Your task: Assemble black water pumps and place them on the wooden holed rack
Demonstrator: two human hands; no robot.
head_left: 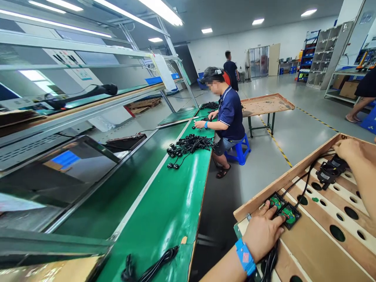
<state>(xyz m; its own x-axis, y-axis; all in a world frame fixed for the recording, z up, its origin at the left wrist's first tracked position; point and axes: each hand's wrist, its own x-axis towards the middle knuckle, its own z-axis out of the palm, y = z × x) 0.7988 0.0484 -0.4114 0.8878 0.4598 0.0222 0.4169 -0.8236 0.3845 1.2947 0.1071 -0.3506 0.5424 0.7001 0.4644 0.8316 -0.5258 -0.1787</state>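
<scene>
My left hand [262, 232], with a blue wristband, rests on a wooden tray [311, 243] full of round holes. Its fingers lie stretched onto two small black square housings with green boards inside [283, 209]. Black cables run from these housings up to a black round part [329, 170]. My right hand [349, 149] is curled over that part near the tray's far edge.
A long green workbench [173, 196] runs away on the left, with a heap of black cabled parts [188, 145] and a cable bundle [158, 263]. A co-worker [227, 117] sits on a blue stool [239, 150]. Another person stands far back. A second wooden tray table [266, 105] stands behind.
</scene>
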